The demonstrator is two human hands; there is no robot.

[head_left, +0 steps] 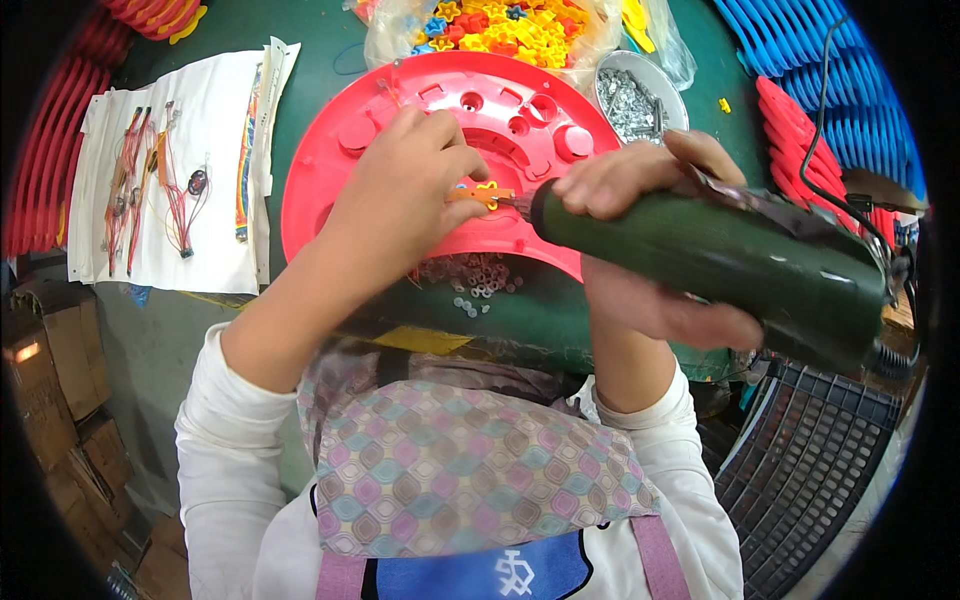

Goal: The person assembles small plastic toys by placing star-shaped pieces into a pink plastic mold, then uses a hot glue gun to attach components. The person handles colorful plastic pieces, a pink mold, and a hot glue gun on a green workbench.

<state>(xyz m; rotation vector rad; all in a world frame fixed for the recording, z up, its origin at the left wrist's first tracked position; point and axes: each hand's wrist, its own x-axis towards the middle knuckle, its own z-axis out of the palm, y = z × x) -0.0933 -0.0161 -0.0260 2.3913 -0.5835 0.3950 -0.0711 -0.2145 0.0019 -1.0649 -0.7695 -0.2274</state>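
A pink, curved plastic shell lies on the green table, its inner side with posts and holes facing up. Over its middle, my left hand pinches a small orange strip, fingers bent. A small yellow shape shows beside the strip. My right hand is wrapped round a thick, dark green electric screwdriver, held nearly level. Its tip points left and meets the right end of the strip; whether a screw sits there I cannot make out.
White sheets at left carry wired electronic parts. A bowl of screws and a bag of star-shaped pieces stand behind the shell. Small clear pieces lie at the front edge. Blue and pink stacks flank the table.
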